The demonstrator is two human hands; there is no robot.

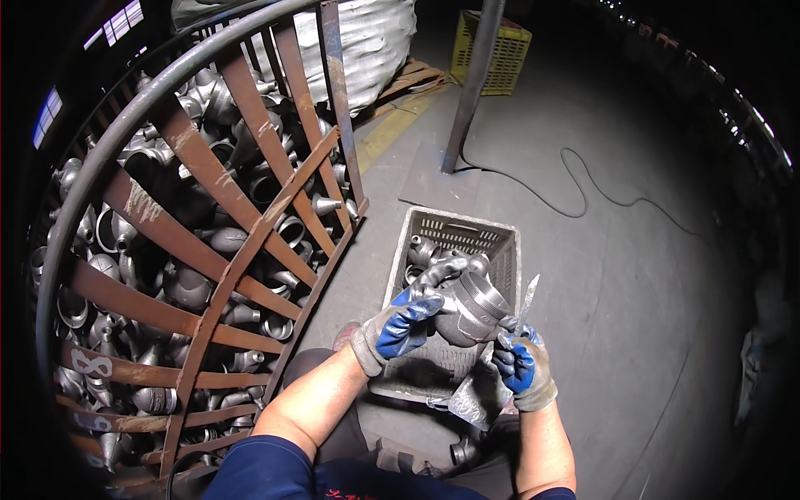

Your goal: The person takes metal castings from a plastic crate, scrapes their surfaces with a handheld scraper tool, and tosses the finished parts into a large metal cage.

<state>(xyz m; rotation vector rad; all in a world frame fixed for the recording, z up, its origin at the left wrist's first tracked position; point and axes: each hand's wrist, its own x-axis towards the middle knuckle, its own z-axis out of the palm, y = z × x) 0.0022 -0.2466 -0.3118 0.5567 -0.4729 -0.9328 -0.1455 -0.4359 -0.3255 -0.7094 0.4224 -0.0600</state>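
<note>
My left hand (408,323), in a blue-and-grey coated work glove, is closed around the spout-like end of a grey metal casting (477,310). The casting has a bulging body and a wide ribbed neck that faces up and right. A narrow pointed file-like blade (527,304) rises from my gloved right hand (522,364), which is closed on its lower end beside the casting. Both hands are above a grey plastic crate (517,250). Several similar castings (423,252) lie at the crate's far left, partly hidden by the held piece.
On the left, a brown metal cage (221,287) holds a large heap of castings (187,287). Behind the crate stands a post (472,92) on a floor plate (421,179), with a black cable (542,196) trailing right. A yellow crate (504,62) and a white sack (375,50) are farther back.
</note>
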